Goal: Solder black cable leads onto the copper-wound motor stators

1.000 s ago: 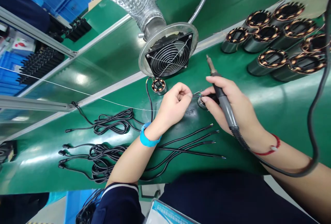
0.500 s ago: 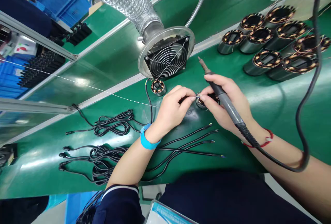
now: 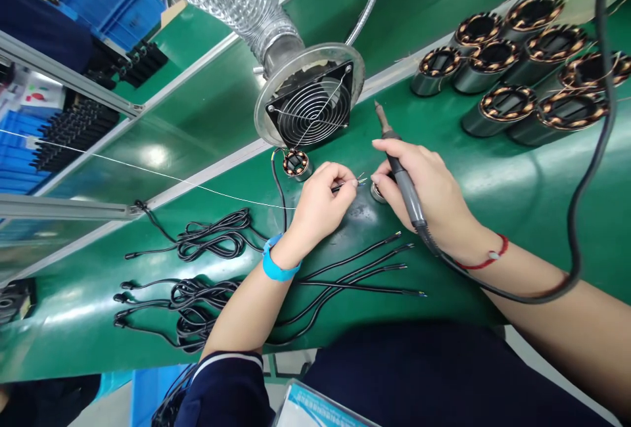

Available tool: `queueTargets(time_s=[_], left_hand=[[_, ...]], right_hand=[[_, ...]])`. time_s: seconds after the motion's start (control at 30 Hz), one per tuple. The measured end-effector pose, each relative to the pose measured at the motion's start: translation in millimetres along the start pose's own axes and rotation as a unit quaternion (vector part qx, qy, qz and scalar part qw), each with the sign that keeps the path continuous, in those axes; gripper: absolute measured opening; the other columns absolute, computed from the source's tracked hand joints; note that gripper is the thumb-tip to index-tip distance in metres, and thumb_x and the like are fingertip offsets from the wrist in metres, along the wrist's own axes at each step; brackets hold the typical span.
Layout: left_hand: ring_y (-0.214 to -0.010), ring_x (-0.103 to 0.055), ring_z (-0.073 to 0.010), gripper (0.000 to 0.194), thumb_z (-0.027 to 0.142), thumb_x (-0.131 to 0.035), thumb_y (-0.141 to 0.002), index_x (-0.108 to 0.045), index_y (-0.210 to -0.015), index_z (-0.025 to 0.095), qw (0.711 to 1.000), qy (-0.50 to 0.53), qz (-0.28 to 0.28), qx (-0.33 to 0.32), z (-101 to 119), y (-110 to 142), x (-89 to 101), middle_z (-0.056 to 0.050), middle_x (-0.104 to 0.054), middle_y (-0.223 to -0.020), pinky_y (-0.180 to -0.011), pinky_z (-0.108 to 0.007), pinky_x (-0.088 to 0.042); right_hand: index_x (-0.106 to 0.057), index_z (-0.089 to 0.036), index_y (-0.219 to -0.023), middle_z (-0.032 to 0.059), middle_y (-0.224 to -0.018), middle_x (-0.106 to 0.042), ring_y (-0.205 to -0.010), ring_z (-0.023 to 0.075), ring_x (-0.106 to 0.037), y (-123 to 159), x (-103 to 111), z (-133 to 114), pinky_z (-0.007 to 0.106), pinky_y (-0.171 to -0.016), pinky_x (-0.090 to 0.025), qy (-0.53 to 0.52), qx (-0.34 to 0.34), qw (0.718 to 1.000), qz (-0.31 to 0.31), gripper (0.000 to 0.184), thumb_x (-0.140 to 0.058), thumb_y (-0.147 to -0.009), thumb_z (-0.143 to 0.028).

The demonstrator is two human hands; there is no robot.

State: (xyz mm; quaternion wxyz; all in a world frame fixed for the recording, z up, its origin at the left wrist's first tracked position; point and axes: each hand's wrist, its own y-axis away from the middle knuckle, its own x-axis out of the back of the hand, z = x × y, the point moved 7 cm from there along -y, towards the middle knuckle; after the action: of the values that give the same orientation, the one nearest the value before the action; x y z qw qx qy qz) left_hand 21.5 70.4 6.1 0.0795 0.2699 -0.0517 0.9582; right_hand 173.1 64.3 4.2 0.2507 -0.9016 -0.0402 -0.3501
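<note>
My left hand (image 3: 328, 200) pinches the end of a black cable (image 3: 338, 188), whose thin stripped wires (image 3: 361, 181) stick out past the fingertips. A thin silvery wire (image 3: 217, 190) runs in from the left and disappears at this hand. My right hand (image 3: 424, 194) is wrapped round a soldering iron (image 3: 405, 187), its tip pointing up and away from me. Below the right thumb and index finger sits a motor stator (image 3: 377, 192), mostly hidden by the hand. Another stator (image 3: 296, 163), with a cable beside it, stands under the fume extractor fan (image 3: 315, 112).
Several stators (image 3: 507, 105) with copper windings stand at the back right. Coiled black cables (image 3: 214, 236) lie on the left of the green bench, and several cable ends (image 3: 374, 287) stretch across its front. A foil duct (image 3: 236, 0) hangs overhead. The iron's cord (image 3: 574, 230) loops on the right.
My hands came together at the wire ends, then drew apart. The left hand has moved back left with the cable end, and the right hand still holds the soldering iron.
</note>
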Motion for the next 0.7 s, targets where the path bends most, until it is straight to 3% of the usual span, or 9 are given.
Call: queueTargets(time_s=[0.13,0.27,0.4,0.53,0.7], left_hand=[[-0.072,-0.053,-0.0104,0.013,0.007,-0.058,-0.084,-0.058,-0.076,0.017,1.000,0.019,-0.007,0.003,0.5,1.7,-1.7,0.002,-0.056,-0.075,-0.068,-0.024,-0.043],[-0.071,-0.053,-0.0103,0.014,0.007,-0.059,-0.083,-0.058,-0.074,0.017,1.000,0.002,-0.004,-0.022,5.7,2.9,-2.4,0.001,-0.057,-0.076,-0.066,-0.023,-0.042],[-0.073,-0.054,-0.0111,0.014,0.006,-0.058,-0.085,-0.059,-0.075,0.017,0.997,-0.033,0.019,-0.062,10.1,3.6,-1.7,0.000,-0.059,-0.079,-0.063,-0.023,-0.042],[-0.078,-0.057,-0.0128,0.016,0.005,-0.057,-0.086,-0.058,-0.076,0.018,0.988,-0.075,0.041,-0.128,16.3,4.7,-2.4,-0.001,-0.061,-0.080,-0.070,-0.026,-0.045],[-0.081,-0.058,-0.0145,0.016,0.006,-0.056,-0.089,-0.057,-0.078,0.019,0.979,-0.116,0.049,-0.158,16.9,4.1,-4.9,-0.001,-0.062,-0.082,-0.073,-0.029,-0.046]], right_hand=[[-0.053,-0.026,-0.137,0.0036,-0.096,-0.073,-0.093,0.0263,-0.068,3.0,8.0,-2.1,0.043,-0.083,-0.054,-0.018,0.001,1.000,0.012,0.046,-0.059,-0.091,-0.025],[-0.060,-0.028,-0.134,0.0030,-0.105,-0.075,-0.099,0.0238,-0.071,16.3,36.0,-10.8,0.040,-0.087,-0.057,-0.009,-0.049,0.997,0.054,0.036,-0.059,-0.098,-0.029],[-0.065,-0.029,-0.127,0.0027,-0.102,-0.074,-0.083,0.0182,-0.072,33.4,55.6,-24.8,0.034,-0.078,-0.059,-0.038,-0.017,0.993,0.109,0.032,-0.065,-0.096,-0.023],[-0.067,-0.026,-0.113,0.0029,-0.093,-0.074,-0.076,0.0167,-0.071,51.6,57.9,-28.3,0.029,-0.067,-0.059,-0.027,0.051,0.985,0.160,0.025,-0.069,-0.091,-0.017],[-0.068,-0.025,-0.103,0.0013,-0.086,-0.075,-0.069,0.0143,-0.072,60.1,53.6,-23.2,0.024,-0.058,-0.058,-0.018,0.060,0.984,0.167,0.013,-0.067,-0.091,-0.019]])
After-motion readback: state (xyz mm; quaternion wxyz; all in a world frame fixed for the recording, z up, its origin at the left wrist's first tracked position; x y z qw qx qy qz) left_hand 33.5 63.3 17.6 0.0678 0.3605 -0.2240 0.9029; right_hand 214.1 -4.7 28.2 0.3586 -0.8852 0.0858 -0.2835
